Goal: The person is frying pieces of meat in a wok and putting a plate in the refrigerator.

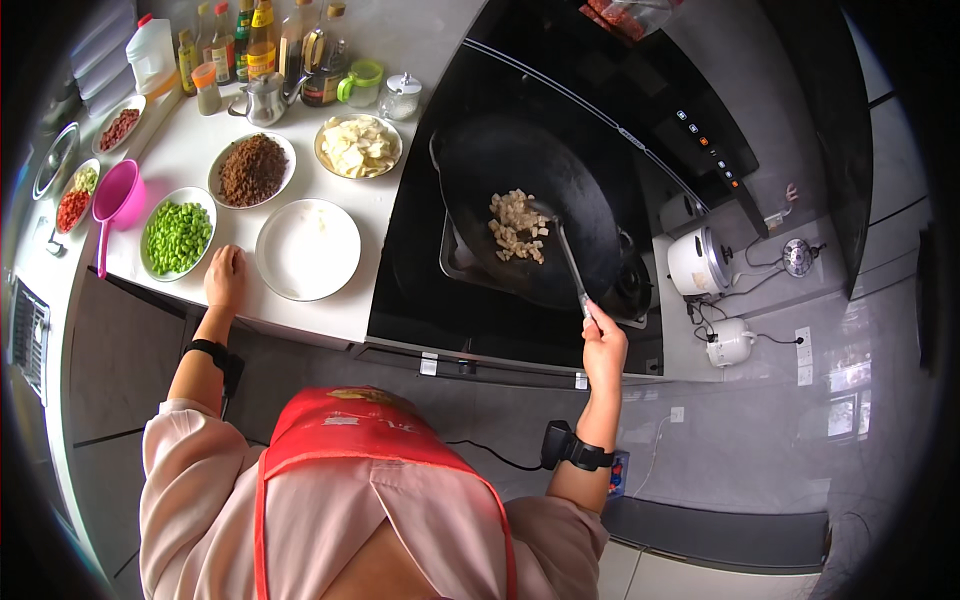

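Note:
My right hand [604,346] grips the metal handle of a cooking spatula [570,259]. The spatula's far end is down in a large black wok [480,161] among small pale diced pieces [517,225], perhaps fatty meat. My left hand [226,276] rests loosely curled on the white counter's front edge, with nothing visible in it. It lies between a bowl of shelled green beans [178,236] and a white plate [308,251] bearing only a few small residues. Behind these stand a bowl of dark brown minced food [251,171] and a bowl of pale slices [358,146].
A pink ladle [118,196] and a dish of chopped red and pale ingredients [77,199] stand at the left. Several sauce bottles [261,45] and a metal pot [266,99] line the back. Right of the black hob [420,300] is a rice cooker [694,262].

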The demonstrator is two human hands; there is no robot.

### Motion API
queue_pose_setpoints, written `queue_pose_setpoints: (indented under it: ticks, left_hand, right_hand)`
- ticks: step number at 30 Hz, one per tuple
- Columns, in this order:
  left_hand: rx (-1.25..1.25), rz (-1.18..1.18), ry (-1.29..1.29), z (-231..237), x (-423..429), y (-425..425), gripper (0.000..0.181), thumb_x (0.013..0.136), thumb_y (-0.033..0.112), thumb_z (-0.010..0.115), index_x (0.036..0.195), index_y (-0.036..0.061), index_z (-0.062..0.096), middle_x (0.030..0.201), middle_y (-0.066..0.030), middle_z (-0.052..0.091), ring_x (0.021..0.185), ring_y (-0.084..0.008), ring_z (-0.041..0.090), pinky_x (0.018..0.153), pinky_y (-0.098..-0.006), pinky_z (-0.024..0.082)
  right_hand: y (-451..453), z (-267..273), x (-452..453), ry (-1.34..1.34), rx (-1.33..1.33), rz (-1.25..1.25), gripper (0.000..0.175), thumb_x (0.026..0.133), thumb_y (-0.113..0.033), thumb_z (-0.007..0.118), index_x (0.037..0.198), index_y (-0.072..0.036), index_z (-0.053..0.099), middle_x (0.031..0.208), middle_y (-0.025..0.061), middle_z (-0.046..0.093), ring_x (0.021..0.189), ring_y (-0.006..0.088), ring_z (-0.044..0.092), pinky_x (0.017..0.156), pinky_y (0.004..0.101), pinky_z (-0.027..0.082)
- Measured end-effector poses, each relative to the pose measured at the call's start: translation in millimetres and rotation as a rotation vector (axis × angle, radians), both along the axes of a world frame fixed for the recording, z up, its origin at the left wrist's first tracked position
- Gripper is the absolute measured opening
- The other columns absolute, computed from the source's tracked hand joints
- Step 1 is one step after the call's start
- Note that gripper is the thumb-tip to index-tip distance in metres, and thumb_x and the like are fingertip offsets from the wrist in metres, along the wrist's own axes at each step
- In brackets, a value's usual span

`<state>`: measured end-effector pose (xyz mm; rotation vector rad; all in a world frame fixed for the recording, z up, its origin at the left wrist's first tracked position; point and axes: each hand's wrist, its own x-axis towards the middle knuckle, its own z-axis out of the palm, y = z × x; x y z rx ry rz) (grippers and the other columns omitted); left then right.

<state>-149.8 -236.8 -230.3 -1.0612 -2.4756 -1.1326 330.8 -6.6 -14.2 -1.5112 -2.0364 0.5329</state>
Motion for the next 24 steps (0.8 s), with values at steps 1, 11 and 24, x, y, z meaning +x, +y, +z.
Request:
queue_pose_setpoints:
  ticks: [1,11,24]
  left_hand:
    - [-0.007,0.006,-0.017,-1,0,0,0.010,0.083,0.014,0.052,0.081,0.0041,0.055,0.078,-0.0132,0.055,0.076,-0.0331,0.054,0.065,-0.0395,0.044]
    - [0.014,0.003,-0.045,0,-1,-4,0.010,0.083,0.014,0.052,0.082,0.0043,0.055,0.079,-0.0131,0.055,0.076,-0.0329,0.054,0.065,-0.0392,0.044]
    - [-0.028,-0.004,-0.066,5,2,-4,0.014,0.085,0.016,0.049,0.084,0.0031,0.054,0.082,-0.0151,0.055,0.078,-0.0352,0.053,0.067,-0.0416,0.043]
  right_hand:
    - [4,-1,0,-0.001,0.001,0.000,0.025,0.084,-0.011,0.054,0.109,-0.010,0.061,0.097,0.0187,0.062,0.090,0.0275,0.061,0.077,0.0292,0.046]
    - [-2,9,2,-0.184,-0.025,-0.030,0.026,0.083,-0.014,0.056,0.108,-0.016,0.062,0.089,0.0185,0.063,0.082,0.0308,0.062,0.072,0.0327,0.047]
    - [6,16,-11,-0.334,0.179,-0.026,0.026,0.081,-0.015,0.056,0.105,-0.019,0.063,0.092,0.0152,0.063,0.084,0.0316,0.061,0.072,0.0371,0.048]
